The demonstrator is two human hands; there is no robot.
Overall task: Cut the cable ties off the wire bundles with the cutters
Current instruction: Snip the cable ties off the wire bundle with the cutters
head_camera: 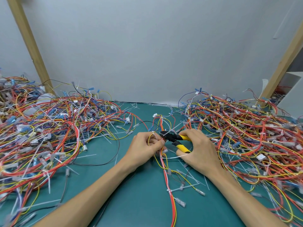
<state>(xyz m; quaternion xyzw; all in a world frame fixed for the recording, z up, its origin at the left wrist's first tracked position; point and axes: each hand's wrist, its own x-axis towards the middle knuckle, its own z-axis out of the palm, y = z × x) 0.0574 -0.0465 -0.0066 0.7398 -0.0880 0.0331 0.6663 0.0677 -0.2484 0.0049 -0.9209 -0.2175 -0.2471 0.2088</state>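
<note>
A wire bundle (165, 171) of red, white and yellow wires runs down the middle of the green mat (141, 202). My left hand (144, 148) pinches this bundle near its upper part. My right hand (198, 148) grips the yellow-handled cutters (176, 140), whose black jaws point left at the bundle beside my left fingers. The handles are spread apart. White cable ties (169, 190) wrap the bundle lower down, and one loose tie tail (177, 156) sticks out under the cutters.
A big heap of tied wire bundles (45, 133) covers the left of the mat, and another heap (249, 136) covers the right. Cut tie pieces (190, 179) lie scattered around the middle. Wooden posts (27, 41) lean at both sides against a grey wall.
</note>
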